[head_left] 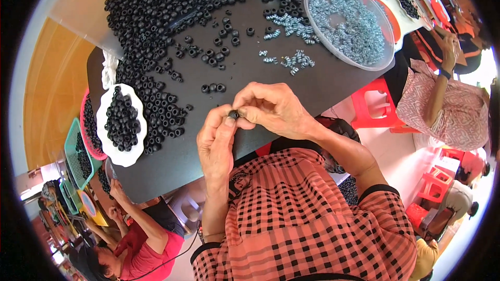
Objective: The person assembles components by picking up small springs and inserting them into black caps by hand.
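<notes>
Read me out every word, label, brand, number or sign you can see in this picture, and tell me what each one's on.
None can be read.
Black piece between the left hand and right hand: no lettering shows.
Clear round tub and white scalloped dish: no lettering shows.
Background things near the picture's rim: too small and blurred to tell.

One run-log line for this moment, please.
left hand: holding black part | right hand: pinching at same part | nearby: loose black parts, silvery coils, white dish
</notes>
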A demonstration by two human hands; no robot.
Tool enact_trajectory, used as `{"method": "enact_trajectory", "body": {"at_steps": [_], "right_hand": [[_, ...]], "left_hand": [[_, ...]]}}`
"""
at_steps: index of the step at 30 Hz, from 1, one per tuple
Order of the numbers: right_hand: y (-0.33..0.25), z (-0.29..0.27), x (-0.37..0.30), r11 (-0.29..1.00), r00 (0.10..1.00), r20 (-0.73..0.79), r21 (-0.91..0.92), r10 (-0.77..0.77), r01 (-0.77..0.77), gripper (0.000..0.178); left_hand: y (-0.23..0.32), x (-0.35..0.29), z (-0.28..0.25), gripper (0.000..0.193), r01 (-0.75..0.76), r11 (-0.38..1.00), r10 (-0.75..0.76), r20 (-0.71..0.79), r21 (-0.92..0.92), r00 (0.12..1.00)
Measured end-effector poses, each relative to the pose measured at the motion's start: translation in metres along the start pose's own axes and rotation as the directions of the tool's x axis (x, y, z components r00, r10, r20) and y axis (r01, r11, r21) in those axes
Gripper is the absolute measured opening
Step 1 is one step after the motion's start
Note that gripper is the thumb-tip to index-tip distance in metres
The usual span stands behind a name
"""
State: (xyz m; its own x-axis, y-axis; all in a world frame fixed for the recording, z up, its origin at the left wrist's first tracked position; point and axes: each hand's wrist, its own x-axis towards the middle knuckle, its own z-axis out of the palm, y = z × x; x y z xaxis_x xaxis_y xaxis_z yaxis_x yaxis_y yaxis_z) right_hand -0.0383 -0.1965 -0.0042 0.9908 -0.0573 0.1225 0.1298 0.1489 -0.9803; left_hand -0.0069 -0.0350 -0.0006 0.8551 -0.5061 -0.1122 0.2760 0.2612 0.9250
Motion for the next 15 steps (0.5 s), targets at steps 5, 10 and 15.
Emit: {"method": "enact_trajectory", "body": {"at_steps": [5, 10, 15], "right_hand": [[0.000, 0.002, -0.001, 0.997, 0.997, 0.000, 0.001, 0.074, -0.074, 0.006], [0.004, 0.002, -0.004, 0.998, 0.999, -0.002, 0.031, 0.049, -0.049, 0.005], [-0.005, -0.001, -0.001, 0.993, 0.991, 0.051, -0.009, 0.120, -0.120, 0.005]], "left_hand": [[-0.003, -0.002, -0.004, 0.023, -0.020, 0.991, 0.021, 0.000, 0.129, 1.000], [-0.004, -0.003, -0.007, 0.022, 0.004, 0.991, -0.008, 0.023, 0.137, 1.000], [0.012, -0.008, 0.002, 0.017, 0.008, 0.978, -0.024, 0.074, 0.207, 0.997]]}}
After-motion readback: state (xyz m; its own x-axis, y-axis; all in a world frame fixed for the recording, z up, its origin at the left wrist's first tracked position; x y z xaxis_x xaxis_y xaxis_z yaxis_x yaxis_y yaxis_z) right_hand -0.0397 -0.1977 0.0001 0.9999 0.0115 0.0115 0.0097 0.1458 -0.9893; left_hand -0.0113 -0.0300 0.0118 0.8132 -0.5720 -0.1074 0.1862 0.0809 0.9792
